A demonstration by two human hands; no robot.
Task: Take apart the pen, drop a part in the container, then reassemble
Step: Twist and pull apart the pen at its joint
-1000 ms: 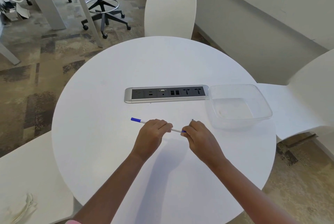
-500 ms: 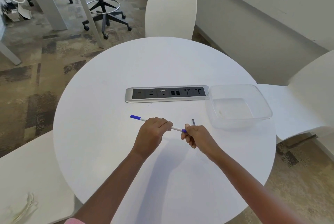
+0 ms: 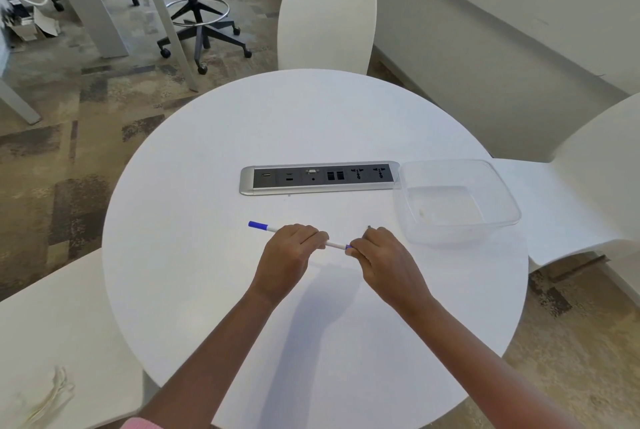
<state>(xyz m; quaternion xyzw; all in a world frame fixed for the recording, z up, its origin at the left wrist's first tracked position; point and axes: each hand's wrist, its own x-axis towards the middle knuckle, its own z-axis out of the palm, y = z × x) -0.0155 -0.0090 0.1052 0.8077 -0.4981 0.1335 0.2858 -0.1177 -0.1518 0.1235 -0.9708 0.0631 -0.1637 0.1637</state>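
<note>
A thin white pen (image 3: 335,244) with a blue end cap (image 3: 257,225) lies almost level just above the round white table (image 3: 311,123). My left hand (image 3: 291,253) is closed around the middle of the barrel. My right hand (image 3: 379,253) pinches the pen's right end, where a bit of blue shows at my fingertips. A small dark tip pokes up above my right knuckles. The clear plastic container (image 3: 498,186) stands on the table to the right of my hands, with nothing visible in it.
A silver power and socket strip (image 3: 320,178) is set into the table behind the pen. White chairs stand at the far side (image 3: 325,23), the right (image 3: 588,179) and the near left (image 3: 52,342). An office chair (image 3: 194,13) stands on the carpet beyond.
My right hand has rolled back over the pen's end, so the small dark tip above it is nearly hidden again. The pen and my left hand stay in place.
</note>
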